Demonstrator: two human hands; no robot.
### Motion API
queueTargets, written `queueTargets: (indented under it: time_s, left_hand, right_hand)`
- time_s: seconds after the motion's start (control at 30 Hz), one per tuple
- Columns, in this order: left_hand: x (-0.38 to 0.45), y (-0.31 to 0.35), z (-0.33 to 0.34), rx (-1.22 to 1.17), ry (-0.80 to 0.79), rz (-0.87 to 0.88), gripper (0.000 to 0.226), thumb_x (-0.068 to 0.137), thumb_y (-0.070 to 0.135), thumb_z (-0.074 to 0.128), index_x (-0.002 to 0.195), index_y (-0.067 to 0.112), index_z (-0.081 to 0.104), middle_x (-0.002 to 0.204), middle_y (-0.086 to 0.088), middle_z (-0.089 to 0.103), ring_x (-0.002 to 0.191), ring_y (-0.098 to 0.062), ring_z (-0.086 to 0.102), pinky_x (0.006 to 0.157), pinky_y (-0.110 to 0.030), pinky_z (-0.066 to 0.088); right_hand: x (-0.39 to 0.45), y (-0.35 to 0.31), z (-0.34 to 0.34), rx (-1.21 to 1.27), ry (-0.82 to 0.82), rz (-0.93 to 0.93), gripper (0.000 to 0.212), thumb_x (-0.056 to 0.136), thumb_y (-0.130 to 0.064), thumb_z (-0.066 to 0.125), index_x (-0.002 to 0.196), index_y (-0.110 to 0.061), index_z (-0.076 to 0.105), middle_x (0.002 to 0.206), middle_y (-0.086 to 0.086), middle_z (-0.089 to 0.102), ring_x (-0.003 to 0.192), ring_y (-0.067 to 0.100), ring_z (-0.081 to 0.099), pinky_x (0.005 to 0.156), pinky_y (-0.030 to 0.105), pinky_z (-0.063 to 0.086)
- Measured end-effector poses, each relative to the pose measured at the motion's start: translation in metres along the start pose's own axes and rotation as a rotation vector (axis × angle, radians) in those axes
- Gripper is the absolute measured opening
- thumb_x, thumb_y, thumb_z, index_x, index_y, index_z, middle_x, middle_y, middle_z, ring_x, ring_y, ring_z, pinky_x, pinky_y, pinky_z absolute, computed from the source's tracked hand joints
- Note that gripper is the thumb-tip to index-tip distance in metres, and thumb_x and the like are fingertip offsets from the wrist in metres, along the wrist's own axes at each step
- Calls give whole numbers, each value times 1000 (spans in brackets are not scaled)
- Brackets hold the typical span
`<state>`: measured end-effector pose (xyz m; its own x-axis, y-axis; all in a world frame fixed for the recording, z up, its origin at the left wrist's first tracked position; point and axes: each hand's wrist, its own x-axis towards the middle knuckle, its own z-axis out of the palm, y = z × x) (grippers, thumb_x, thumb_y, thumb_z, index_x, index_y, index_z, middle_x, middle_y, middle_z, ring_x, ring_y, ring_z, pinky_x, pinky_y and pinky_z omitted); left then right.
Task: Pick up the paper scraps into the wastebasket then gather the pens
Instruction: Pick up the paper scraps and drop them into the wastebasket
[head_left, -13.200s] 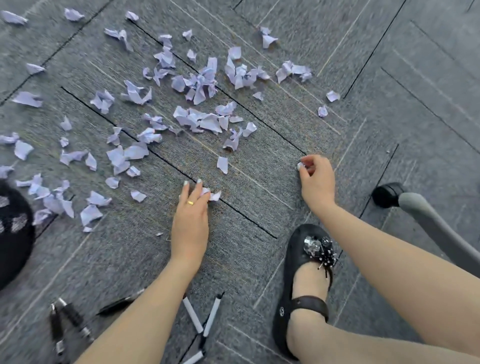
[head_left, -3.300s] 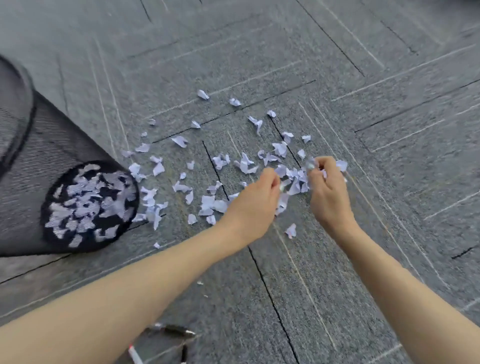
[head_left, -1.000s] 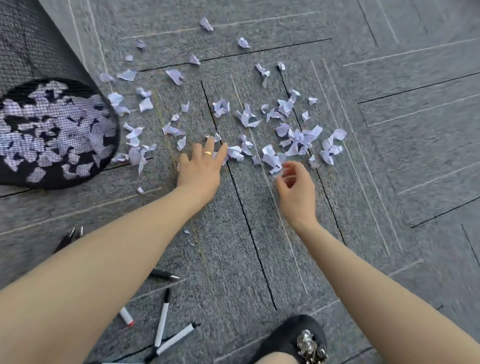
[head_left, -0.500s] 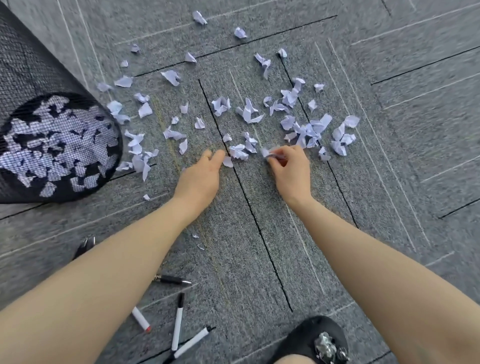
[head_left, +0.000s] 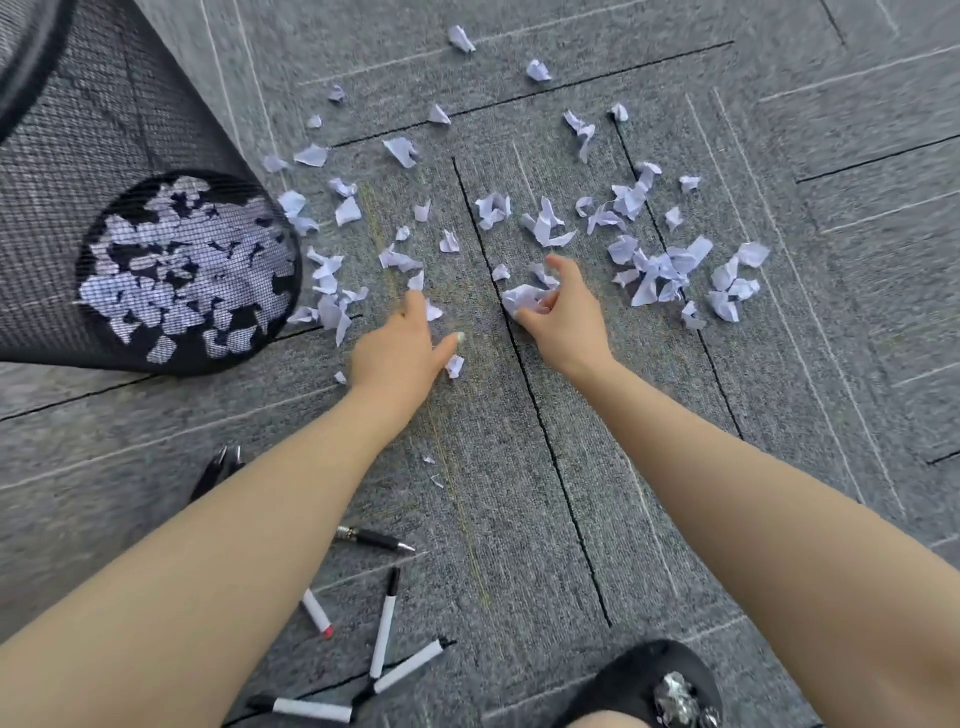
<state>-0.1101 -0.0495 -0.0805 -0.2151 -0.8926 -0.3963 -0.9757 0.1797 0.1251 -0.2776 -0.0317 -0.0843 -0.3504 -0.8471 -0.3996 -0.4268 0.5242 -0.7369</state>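
Observation:
Pale lilac paper scraps lie scattered over the grey carpet. A black mesh wastebasket stands at the left, with many scraps showing through its mesh. My left hand rests on the carpet among loose scraps, its fingers spread, one scrap by the thumb. My right hand is closed on a small bunch of scraps at the carpet seam. Several pens lie on the floor at the bottom left, partly hidden under my left forearm.
My black shoe with a shiny ornament sits at the bottom edge. A dark carpet seam runs between my arms. Bare carpet spreads out to the right.
My right hand has closed around a bunch of scraps. My left hand has slid slightly left with fingers spread. The view has shifted a little toward the scraps.

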Motion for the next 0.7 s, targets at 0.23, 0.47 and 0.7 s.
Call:
queueTargets:
  time_s: [0.23, 0.47, 0.7]
  left_hand:
    - [-16, 27, 13, 189, -144, 180, 67, 93, 50, 36, 141, 11, 11, 117, -18, 53, 85, -34, 63, 53, -37, 40]
    - [-17, -2, 9, 36, -118, 318, 41, 92, -5, 32, 130, 9, 25, 84, -11, 55, 68, -31, 60, 58, -44, 52]
    - [-11, -16, 10, -198, -63, 162, 52, 94, 2, 37, 138, 16, 15, 76, -10, 56, 57, -24, 53, 47, -34, 39]
  right_hand:
    - [1, 3, -6, -262, 32, -115, 7, 90, -15, 56, 84, -14, 52, 77, -1, 60, 53, 1, 46, 41, 16, 29]
    - [-13, 12, -26, 80, 49, 128, 10, 88, -12, 56, 79, -12, 52, 73, 3, 58, 56, 12, 50, 52, 27, 45]
    - [-33, -10, -36, 466, 67, 254, 13, 86, -7, 57, 76, -11, 50, 74, 0, 52, 65, 9, 48, 66, 23, 46]
